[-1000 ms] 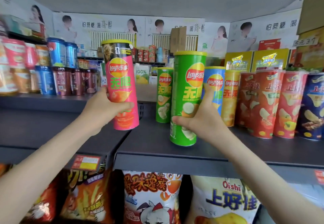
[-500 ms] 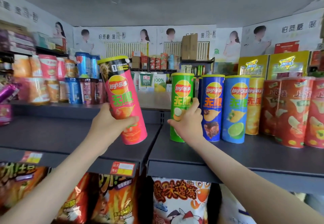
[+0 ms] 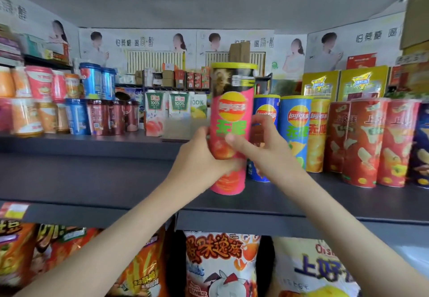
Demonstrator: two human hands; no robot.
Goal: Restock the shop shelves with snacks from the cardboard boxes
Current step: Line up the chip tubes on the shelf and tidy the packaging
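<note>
I see the left hand (image 3: 199,159) and the right hand (image 3: 267,152) both wrapped around the pink can (image 3: 232,111). It stands straight up over the shelf (image 3: 92,180), just in front of the blue cans (image 3: 294,122).

Lay's logo and 无限 on pink chip can (image 3: 232,108), Lay's on blue can (image 3: 296,120), 100% on juice cartons (image 3: 155,107), 上好佳 on snack bag (image 3: 321,270).

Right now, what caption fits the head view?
Left hand and right hand hold a pink chip can at the grey shelf.
</note>
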